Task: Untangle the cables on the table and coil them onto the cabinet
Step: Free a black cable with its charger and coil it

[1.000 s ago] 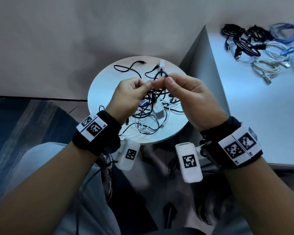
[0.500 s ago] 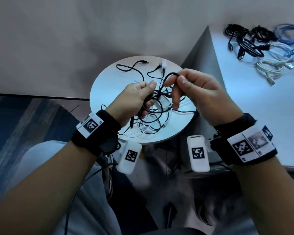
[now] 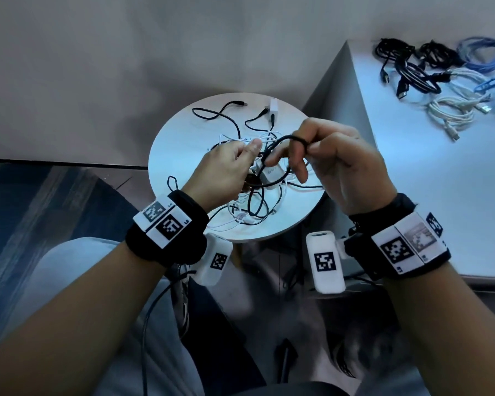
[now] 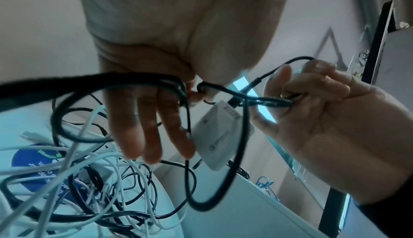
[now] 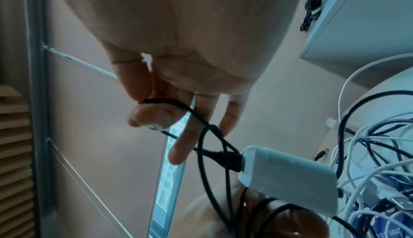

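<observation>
Tangle (image 3: 249, 195) of black and white cables, frame centre, on round table (image 3: 177, 144); left hand (image 3: 226, 170) and right hand (image 3: 340, 164) each pinch black cable (image 3: 283, 138). Risk: attached white charger (image 3: 272, 174) snags, dragging the heap off.

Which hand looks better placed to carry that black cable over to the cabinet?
Probably the right hand: it pinches the black cable and is nearer the cabinet. The left hand holds loops over the table.

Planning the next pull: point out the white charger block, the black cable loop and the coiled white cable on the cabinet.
white charger block (image 3: 272, 173), head view, its printed face.
black cable loop (image 3: 286, 137), head view, top of the arc.
coiled white cable (image 3: 452, 114), head view, middle of the coil.
</observation>
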The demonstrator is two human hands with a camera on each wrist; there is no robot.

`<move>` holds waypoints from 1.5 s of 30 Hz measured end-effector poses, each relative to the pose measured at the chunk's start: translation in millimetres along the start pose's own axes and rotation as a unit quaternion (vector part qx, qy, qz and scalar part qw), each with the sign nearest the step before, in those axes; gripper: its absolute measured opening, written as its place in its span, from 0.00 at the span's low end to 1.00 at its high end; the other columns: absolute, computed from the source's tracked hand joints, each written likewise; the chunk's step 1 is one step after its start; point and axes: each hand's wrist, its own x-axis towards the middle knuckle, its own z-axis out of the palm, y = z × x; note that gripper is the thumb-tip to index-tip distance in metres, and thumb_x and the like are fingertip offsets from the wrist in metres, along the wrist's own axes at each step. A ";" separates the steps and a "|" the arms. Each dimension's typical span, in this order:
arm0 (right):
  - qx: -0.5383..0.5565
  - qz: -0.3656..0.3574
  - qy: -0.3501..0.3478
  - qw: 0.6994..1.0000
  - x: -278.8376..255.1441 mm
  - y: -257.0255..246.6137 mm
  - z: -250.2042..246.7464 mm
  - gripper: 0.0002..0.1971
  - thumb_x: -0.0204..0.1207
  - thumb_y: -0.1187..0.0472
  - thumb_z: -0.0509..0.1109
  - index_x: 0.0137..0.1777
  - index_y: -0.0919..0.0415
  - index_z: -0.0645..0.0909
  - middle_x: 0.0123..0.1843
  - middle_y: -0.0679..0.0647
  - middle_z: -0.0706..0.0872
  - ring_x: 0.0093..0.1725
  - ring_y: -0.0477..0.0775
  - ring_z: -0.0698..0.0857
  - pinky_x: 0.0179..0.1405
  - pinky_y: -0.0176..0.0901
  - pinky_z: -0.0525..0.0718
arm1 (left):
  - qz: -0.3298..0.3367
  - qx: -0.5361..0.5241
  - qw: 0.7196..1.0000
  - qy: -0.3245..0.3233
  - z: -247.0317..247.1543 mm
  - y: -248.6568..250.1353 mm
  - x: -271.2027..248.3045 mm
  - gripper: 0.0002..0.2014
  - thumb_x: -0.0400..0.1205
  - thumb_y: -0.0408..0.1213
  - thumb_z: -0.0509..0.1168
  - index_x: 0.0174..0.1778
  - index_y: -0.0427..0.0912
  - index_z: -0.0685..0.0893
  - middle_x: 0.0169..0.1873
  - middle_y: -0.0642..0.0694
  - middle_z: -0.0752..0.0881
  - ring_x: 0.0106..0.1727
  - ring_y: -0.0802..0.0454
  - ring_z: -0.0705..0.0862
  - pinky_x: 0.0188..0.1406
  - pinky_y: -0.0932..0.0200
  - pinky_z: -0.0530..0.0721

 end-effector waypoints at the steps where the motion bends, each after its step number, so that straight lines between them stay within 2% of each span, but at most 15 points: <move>1: 0.013 -0.009 -0.005 1.000 0.2 0.6 0.1 0.12 0.68 0.72 0.51 0.37 0.63 0.77 0.30 0.54 0.84 0.49 0.72 0.84 0.56 0.50 0.78 | 0.004 0.007 1.000 -0.001 -2.1 0.0 0.2 0.32 0.88 0.63 0.53 0.50 0.33 0.83 0.40 0.41 0.87 0.40 0.45 0.87 0.39 0.43 0.90; 4: 0.066 -0.006 0.008 0.998 1.3 -1.3 1.5 0.10 0.75 0.70 0.50 0.37 0.60 0.70 0.37 0.62 0.85 0.46 0.70 0.84 0.56 0.53 0.79 | 0.024 0.041 0.999 0.022 -7.7 1.9 -2.2 0.27 0.89 0.61 0.54 0.37 0.40 0.78 0.27 0.55 0.79 0.29 0.56 0.75 0.32 0.53 0.73; 9: -0.033 -0.009 0.096 0.995 4.4 -5.7 2.4 0.18 0.90 0.61 0.52 0.38 0.62 0.73 0.40 0.61 0.87 0.22 0.59 0.79 0.33 0.43 0.80 | 0.089 0.076 0.991 0.069 -16.1 3.7 -4.2 0.18 0.87 0.61 0.59 0.35 0.57 0.76 0.46 0.45 0.82 0.51 0.50 0.78 0.44 0.58 0.68; 12: -0.073 -0.011 0.088 0.993 2.2 -10.9 2.2 0.16 0.92 0.61 0.52 0.43 0.63 0.74 0.44 0.56 0.90 0.18 0.57 0.74 0.25 0.57 0.70 | 0.136 0.055 0.987 0.070 -17.6 6.0 -6.3 0.14 0.86 0.56 0.65 0.43 0.49 0.83 0.53 0.49 0.80 0.58 0.52 0.79 0.52 0.67 0.71; 16: -0.091 -0.017 0.054 0.994 -1.8 -20.2 3.9 0.15 0.92 0.62 0.52 0.45 0.61 0.76 0.47 0.54 0.90 0.19 0.56 0.72 0.19 0.51 0.62 | 0.186 0.035 0.977 0.096 -16.1 5.3 -5.3 0.13 0.86 0.54 0.64 0.46 0.50 0.84 0.63 0.48 0.80 0.71 0.48 0.78 0.72 0.46 0.75; 18: -0.075 -0.015 0.058 0.995 -2.0 -22.1 6.6 0.15 0.92 0.61 0.52 0.45 0.58 0.76 0.47 0.56 0.88 0.20 0.55 0.70 0.18 0.43 0.60 | 0.206 -0.087 0.973 0.052 -13.5 13.2 -9.4 0.13 0.89 0.53 0.60 0.50 0.50 0.85 0.66 0.45 0.84 0.73 0.52 0.80 0.74 0.46 0.76; 20: -0.056 -0.012 0.059 0.997 -1.6 -23.1 9.6 0.14 0.92 0.60 0.51 0.47 0.57 0.76 0.43 0.57 0.85 0.20 0.53 0.66 0.17 0.39 0.59 | 0.190 -0.239 0.951 -0.037 -8.1 22.1 -17.7 0.15 0.91 0.48 0.57 0.53 0.43 0.84 0.58 0.48 0.89 0.63 0.57 0.86 0.67 0.56 0.81; 22: -0.052 0.001 0.061 0.997 -2.0 -24.1 10.1 0.13 0.92 0.60 0.51 0.52 0.59 0.76 0.40 0.60 0.79 0.18 0.50 0.64 0.16 0.34 0.59 | 0.185 -0.270 0.942 -0.076 -2.7 28.3 -23.7 0.09 0.89 0.40 0.61 0.49 0.40 0.83 0.44 0.56 0.89 0.50 0.60 0.87 0.58 0.63 0.82; 24: -0.061 0.037 0.055 0.996 -3.3 -25.3 6.3 0.09 0.91 0.59 0.52 0.59 0.63 0.73 0.39 0.62 0.75 0.16 0.49 0.62 0.16 0.31 0.58 | 0.191 -0.262 0.944 -0.064 -1.9 29.6 -25.5 0.09 0.87 0.40 0.64 0.45 0.38 0.84 0.40 0.55 0.89 0.46 0.57 0.86 0.53 0.61 0.83; 27: -0.062 0.120 0.037 0.990 -4.8 -25.1 -3.2 0.08 0.89 0.60 0.60 0.64 0.60 0.70 0.34 0.55 0.77 0.15 0.48 0.62 0.18 0.30 0.58 | 0.197 -0.308 0.930 -0.036 -2.9 28.3 -24.7 0.13 0.89 0.38 0.60 0.46 0.32 0.83 0.42 0.35 0.89 0.48 0.41 0.88 0.55 0.45 0.85; 29: -0.088 0.138 0.032 0.986 -4.5 -23.8 -6.7 0.09 0.87 0.60 0.64 0.61 0.64 0.73 0.32 0.55 0.76 0.17 0.50 0.64 0.16 0.34 0.59 | 0.171 -0.345 0.923 -0.008 -1.4 27.8 -24.4 0.14 0.91 0.35 0.58 0.45 0.32 0.83 0.43 0.31 0.88 0.48 0.36 0.88 0.58 0.38 0.86; 33: -0.124 0.083 0.076 0.986 -1.2 -19.1 -1.8 0.11 0.88 0.60 0.63 0.44 0.63 0.79 0.28 0.55 0.76 0.24 0.55 0.71 0.22 0.45 0.68 | 0.159 -0.318 0.933 0.062 -1.4 28.2 -19.8 0.16 0.91 0.35 0.58 0.50 0.25 0.84 0.46 0.26 0.88 0.48 0.39 0.88 0.54 0.43 0.88; 36: -0.160 0.053 0.117 0.979 1.8 -7.0 6.1 0.09 0.80 0.55 0.72 0.46 0.61 0.81 0.40 0.57 0.81 0.36 0.48 0.82 0.38 0.40 0.80 | 0.152 -0.290 0.938 0.112 -3.6 31.2 -18.4 0.13 0.90 0.36 0.63 0.47 0.30 0.86 0.36 0.43 0.88 0.36 0.55 0.85 0.40 0.62 0.85; 39: -0.270 0.089 0.109 0.952 1.3 9.5 15.3 0.19 0.70 0.48 0.83 0.51 0.56 0.80 0.48 0.55 0.86 0.45 0.52 0.85 0.45 0.41 0.83 | 0.136 -0.257 0.945 0.148 -1.7 31.9 -20.8 0.11 0.87 0.36 0.68 0.45 0.32 0.88 0.30 0.54 0.86 0.32 0.62 0.84 0.35 0.68 0.82; 45: -0.349 0.063 0.136 0.925 3.6 19.4 16.6 0.08 0.72 0.53 0.82 0.43 0.53 0.86 0.43 0.45 0.85 0.42 0.41 0.82 0.43 0.33 0.77 | 0.149 -0.124 0.963 0.185 -5.8 16.2 -12.0 0.10 0.83 0.48 0.73 0.40 0.47 0.90 0.34 0.47 0.89 0.36 0.47 0.88 0.39 0.47 0.88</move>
